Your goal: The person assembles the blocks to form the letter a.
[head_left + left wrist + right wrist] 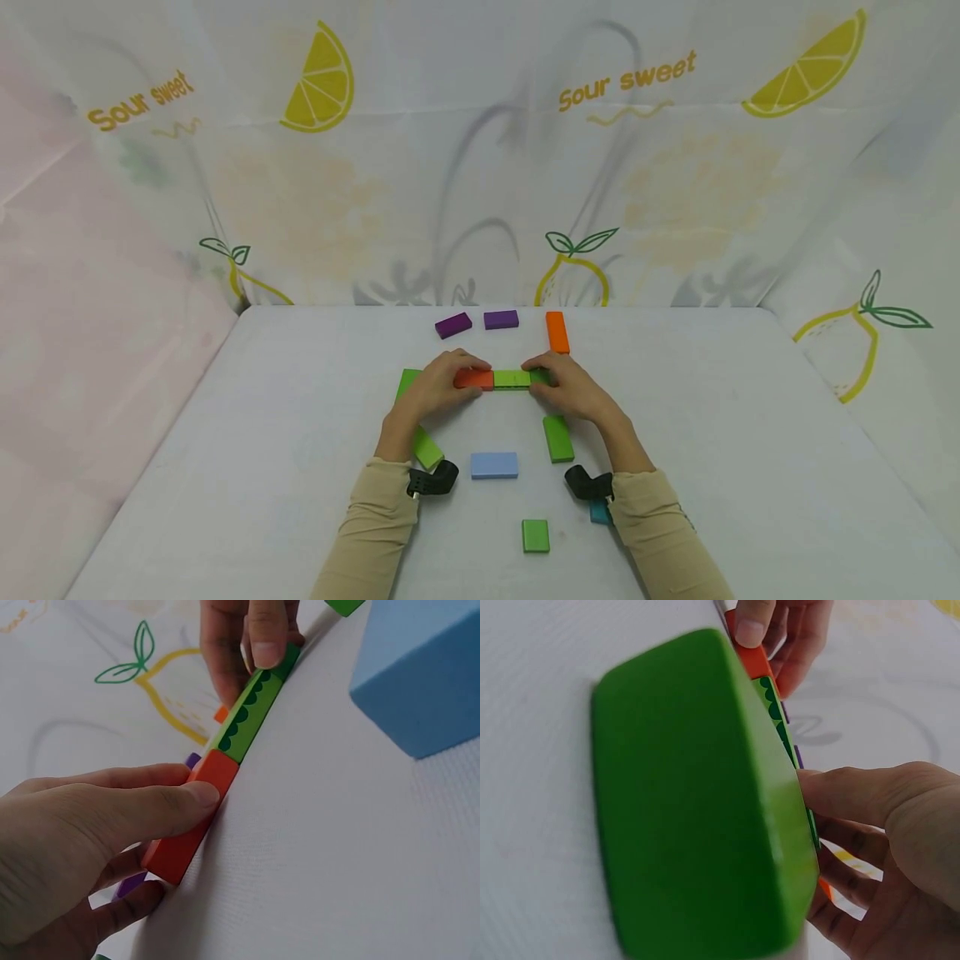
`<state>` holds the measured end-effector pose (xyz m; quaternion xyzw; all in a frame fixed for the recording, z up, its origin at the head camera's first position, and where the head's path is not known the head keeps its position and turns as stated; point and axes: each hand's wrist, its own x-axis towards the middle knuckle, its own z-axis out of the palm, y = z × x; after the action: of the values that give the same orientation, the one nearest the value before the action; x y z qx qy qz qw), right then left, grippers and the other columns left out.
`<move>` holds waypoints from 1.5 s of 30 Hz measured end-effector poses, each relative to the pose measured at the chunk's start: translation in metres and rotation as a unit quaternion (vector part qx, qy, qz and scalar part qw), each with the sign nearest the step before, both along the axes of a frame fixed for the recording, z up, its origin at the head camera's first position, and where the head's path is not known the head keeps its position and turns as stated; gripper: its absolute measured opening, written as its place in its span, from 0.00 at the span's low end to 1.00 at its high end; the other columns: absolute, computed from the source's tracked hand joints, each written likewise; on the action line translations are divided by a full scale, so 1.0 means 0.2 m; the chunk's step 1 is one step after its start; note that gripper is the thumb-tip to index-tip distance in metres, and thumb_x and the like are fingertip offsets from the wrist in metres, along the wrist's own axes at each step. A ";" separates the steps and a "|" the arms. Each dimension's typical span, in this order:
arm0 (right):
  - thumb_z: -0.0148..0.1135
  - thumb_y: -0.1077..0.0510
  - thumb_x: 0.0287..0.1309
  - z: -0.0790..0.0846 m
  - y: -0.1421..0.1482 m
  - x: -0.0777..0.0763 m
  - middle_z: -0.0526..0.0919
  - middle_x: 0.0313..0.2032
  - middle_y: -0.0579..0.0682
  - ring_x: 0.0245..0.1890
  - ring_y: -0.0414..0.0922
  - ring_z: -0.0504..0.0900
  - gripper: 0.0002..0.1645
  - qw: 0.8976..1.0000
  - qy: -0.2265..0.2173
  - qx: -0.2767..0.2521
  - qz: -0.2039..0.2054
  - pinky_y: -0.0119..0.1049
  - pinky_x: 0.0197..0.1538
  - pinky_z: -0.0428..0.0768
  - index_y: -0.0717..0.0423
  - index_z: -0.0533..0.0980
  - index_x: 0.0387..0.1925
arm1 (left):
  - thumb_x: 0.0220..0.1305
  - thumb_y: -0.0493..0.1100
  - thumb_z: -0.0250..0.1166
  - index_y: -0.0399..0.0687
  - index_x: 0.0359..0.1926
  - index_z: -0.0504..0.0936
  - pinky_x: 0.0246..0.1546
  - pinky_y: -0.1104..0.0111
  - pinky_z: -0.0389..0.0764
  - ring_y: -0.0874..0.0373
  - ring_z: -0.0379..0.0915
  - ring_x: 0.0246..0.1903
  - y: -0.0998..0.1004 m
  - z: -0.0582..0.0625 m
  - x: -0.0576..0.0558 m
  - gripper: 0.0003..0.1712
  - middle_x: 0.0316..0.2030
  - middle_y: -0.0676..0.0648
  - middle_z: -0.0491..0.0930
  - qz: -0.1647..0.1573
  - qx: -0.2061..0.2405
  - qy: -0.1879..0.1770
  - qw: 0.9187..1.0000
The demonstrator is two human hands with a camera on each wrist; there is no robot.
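Three blocks lie end to end in a row on the white table. My left hand point(433, 390) pinches the red-orange block point(476, 380) at the row's left end, thumb on its near side and fingers behind. A light green block point(512, 380) with dark green scallops forms the middle and abuts the red-orange one in the left wrist view. At the right end, my right hand point(572, 388) holds a dark green block point(288, 661) between thumb and fingers, which partly cover it. In the right wrist view a large, near green block point(682, 802) hides much of the row.
Behind the row lie two purple blocks point(453, 325) and an orange block point(557, 332). Nearer are a light blue block point(494, 465), a green block point(536, 536) and a teal block point(599, 512) partly under the right wrist. Green blocks point(428, 450) flank the left wrist.
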<state>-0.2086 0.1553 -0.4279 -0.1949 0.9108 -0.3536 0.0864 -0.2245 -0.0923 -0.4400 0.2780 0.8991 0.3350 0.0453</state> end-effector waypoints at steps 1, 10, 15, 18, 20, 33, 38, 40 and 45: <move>0.59 0.62 0.60 0.00 0.00 0.00 0.77 0.53 0.56 0.54 0.53 0.72 0.19 1.000 0.000 -0.001 0.000 0.52 0.62 0.68 0.59 0.74 0.54 | 0.57 0.41 0.68 0.47 0.52 0.80 0.56 0.57 0.71 0.51 0.72 0.50 0.00 0.00 0.00 0.20 0.48 0.45 0.78 0.000 0.002 0.000 1.000; 0.58 0.61 0.61 -0.01 0.00 0.00 0.77 0.53 0.56 0.54 0.53 0.72 0.19 1.000 0.001 0.000 0.003 0.52 0.62 0.68 0.59 0.74 0.54 | 0.61 0.45 0.65 0.50 0.52 0.80 0.54 0.58 0.72 0.52 0.71 0.48 0.00 -0.04 0.01 0.18 0.48 0.47 0.79 0.022 0.011 -0.006 1.000; 0.58 0.61 0.61 -0.02 0.00 -0.01 0.76 0.55 0.57 0.56 0.53 0.71 0.21 1.000 -0.001 0.004 0.004 0.52 0.63 0.68 0.59 0.73 0.56 | 0.67 0.48 0.58 0.52 0.51 0.82 0.55 0.56 0.72 0.51 0.72 0.51 0.01 -0.08 0.02 0.15 0.47 0.48 0.80 0.050 0.044 0.019 0.998; 0.58 0.61 0.61 -0.02 0.00 -0.01 0.75 0.57 0.57 0.58 0.53 0.71 0.22 1.000 -0.006 -0.001 0.005 0.52 0.64 0.67 0.60 0.71 0.57 | 0.68 0.47 0.56 0.54 0.50 0.82 0.52 0.57 0.73 0.52 0.73 0.48 0.01 -0.12 0.02 0.14 0.45 0.49 0.81 0.062 0.056 0.044 0.996; 0.58 0.61 0.61 -0.03 0.00 -0.01 0.74 0.57 0.57 0.59 0.53 0.70 0.23 1.000 -0.008 -0.004 0.005 0.52 0.65 0.66 0.60 0.71 0.58 | 0.69 0.46 0.55 0.55 0.49 0.83 0.50 0.59 0.73 0.53 0.73 0.46 0.01 -0.14 0.02 0.13 0.45 0.50 0.81 0.067 0.057 0.055 0.995; 0.58 0.59 0.62 -0.01 0.01 0.00 0.74 0.58 0.56 0.60 0.53 0.70 0.24 1.000 -0.010 -0.016 0.005 0.52 0.65 0.66 0.59 0.70 0.59 | 0.65 0.43 0.60 0.51 0.49 0.83 0.46 0.59 0.74 0.51 0.73 0.44 0.01 -0.14 0.02 0.13 0.43 0.47 0.81 0.056 0.066 0.103 0.991; 0.56 0.58 0.64 0.00 0.02 0.00 0.75 0.58 0.57 0.57 0.53 0.72 0.23 0.999 -0.008 -0.035 -0.005 0.51 0.59 0.72 0.60 0.69 0.59 | 0.61 0.47 0.64 0.52 0.51 0.82 0.45 0.59 0.73 0.51 0.72 0.45 0.02 -0.14 0.02 0.17 0.45 0.48 0.80 0.055 0.045 0.094 0.993; 0.54 0.57 0.65 0.01 0.04 0.00 0.76 0.56 0.57 0.55 0.52 0.74 0.22 0.999 -0.004 -0.046 -0.022 0.49 0.55 0.74 0.59 0.69 0.59 | 0.59 0.49 0.66 0.53 0.52 0.81 0.45 0.60 0.71 0.51 0.70 0.45 0.02 -0.14 0.02 0.19 0.45 0.48 0.79 0.052 0.035 0.093 0.994; 0.53 0.58 0.66 0.04 0.09 -0.02 0.77 0.51 0.58 0.52 0.52 0.75 0.21 0.995 0.022 -0.062 -0.079 0.48 0.53 0.75 0.60 0.69 0.59 | 0.59 0.51 0.66 0.55 0.54 0.81 0.46 0.60 0.70 0.51 0.69 0.45 0.02 -0.14 0.02 0.21 0.46 0.47 0.78 0.048 0.019 0.086 0.995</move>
<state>-0.2124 0.1737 -0.4191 -0.1346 0.9012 -0.4111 0.0260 -0.2212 -0.0876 -0.4680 0.2626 0.9055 0.3289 -0.0536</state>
